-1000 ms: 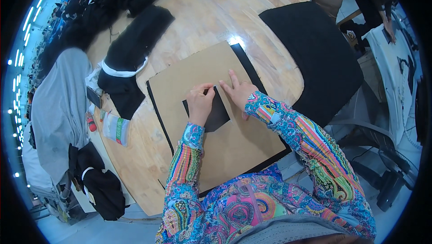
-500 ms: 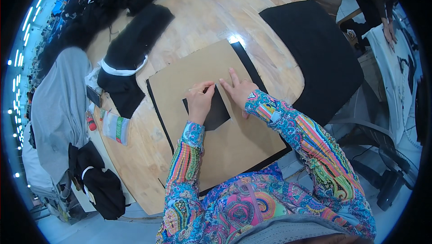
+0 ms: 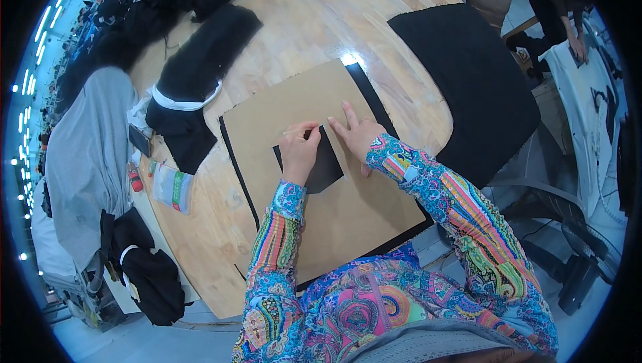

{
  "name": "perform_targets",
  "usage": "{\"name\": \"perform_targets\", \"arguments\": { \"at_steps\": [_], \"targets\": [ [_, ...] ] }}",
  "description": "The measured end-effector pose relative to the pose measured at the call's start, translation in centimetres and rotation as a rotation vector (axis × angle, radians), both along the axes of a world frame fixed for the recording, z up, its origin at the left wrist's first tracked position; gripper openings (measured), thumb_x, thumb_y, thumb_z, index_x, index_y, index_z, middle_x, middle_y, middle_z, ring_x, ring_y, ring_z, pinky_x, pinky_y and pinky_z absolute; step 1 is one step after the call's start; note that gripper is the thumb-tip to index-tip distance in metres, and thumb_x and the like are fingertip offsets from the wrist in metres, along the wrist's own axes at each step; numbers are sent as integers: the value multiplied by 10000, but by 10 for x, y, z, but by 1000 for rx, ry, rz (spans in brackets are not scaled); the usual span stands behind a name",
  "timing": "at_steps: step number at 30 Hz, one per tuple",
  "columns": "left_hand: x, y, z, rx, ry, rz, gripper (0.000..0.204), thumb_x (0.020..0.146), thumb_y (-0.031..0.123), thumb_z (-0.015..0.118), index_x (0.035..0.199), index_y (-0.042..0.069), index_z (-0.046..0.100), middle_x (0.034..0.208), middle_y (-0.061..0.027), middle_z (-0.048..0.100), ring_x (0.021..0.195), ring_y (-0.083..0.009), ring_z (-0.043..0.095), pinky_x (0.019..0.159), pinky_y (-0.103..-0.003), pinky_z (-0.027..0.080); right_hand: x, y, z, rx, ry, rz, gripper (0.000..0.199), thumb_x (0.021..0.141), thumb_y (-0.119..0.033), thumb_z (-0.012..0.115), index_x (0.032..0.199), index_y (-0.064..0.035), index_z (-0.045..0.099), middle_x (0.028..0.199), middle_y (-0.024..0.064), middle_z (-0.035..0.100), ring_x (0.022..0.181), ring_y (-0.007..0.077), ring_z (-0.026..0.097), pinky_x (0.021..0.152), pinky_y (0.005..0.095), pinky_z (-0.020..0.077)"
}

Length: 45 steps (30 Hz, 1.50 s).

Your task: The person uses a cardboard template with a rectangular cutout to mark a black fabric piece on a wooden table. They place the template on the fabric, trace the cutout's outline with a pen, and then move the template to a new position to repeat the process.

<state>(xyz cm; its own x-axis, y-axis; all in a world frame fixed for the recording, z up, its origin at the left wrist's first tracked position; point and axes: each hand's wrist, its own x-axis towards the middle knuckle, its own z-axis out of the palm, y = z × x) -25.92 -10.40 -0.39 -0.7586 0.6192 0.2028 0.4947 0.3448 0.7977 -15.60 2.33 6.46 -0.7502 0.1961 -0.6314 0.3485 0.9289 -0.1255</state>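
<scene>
A brown cardboard sheet [image 3: 374, 212] lies over a slightly larger black fabric panel [image 3: 364, 85], whose edges show along its sides. Near the sheet's middle is a dark pocket-shaped area [image 3: 326, 169]; I cannot tell whether it is a cut-out or a piece lying on top. Over that area, my left hand [image 3: 299, 151] is closed in a pinch at its upper right corner. What its fingertips hold, if anything, is too small to make out. My right hand [image 3: 358, 137] rests open on the cardboard just to the right, fingers spread.
Another black panel [image 3: 468, 88] lies at the table's right. Left are a black bundle with a white band [image 3: 184, 99], a clear plastic packet [image 3: 172, 188] and a small red item [image 3: 136, 178]. A fan [image 3: 582, 262] stands lower right; other people work far right.
Both hands keep almost the same place and pose. At the far right, another person's hand has shifted slightly over the white cloth.
</scene>
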Motion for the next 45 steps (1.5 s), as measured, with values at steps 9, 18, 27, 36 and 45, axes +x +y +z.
{"name": "perform_targets", "arguments": {
  "at_steps": [9,18,27,36,45],
  "targets": [
    [-31,-59,6,335,-614,202,117,871,19,606,955,-62,607,863,-97,651,781,-127,633,719,-225,533,-1,1,-1,-38,-20,6,1383,417,-122,922,1492,-268,63,1505,284,-35,1186,380,506,932,355,486],
    [-36,-82,-7,224,-352,233,134,863,75,628,934,-39,642,831,-66,669,758,-101,621,710,-225,500,-4,-2,-1,12,-31,32,1410,403,-149,932,1493,-262,45,1501,291,-39,1161,383,527,937,354,482],
    [-32,-79,-6,98,-160,307,130,828,102,656,897,-8,662,745,-63,677,680,-90,621,632,-233,484,-3,-1,-1,17,-33,46,1423,398,-167,936,1489,-282,30,1501,287,-34,1124,375,552,906,365,499],
    [-29,-81,-6,106,-103,260,116,832,93,650,888,-6,670,775,-92,690,698,-131,650,644,-255,502,-3,-1,2,14,-24,51,1412,396,-157,936,1491,-267,51,1498,293,-45,1141,377,544,937,365,483],
    [-25,-77,-1,6,-28,305,132,842,109,631,886,-14,652,777,-107,686,702,-159,657,659,-274,509,-4,0,1,-5,-31,36,1402,403,-149,933,1491,-268,57,1498,295,-40,1132,376,552,930,365,487]
  ]
}}
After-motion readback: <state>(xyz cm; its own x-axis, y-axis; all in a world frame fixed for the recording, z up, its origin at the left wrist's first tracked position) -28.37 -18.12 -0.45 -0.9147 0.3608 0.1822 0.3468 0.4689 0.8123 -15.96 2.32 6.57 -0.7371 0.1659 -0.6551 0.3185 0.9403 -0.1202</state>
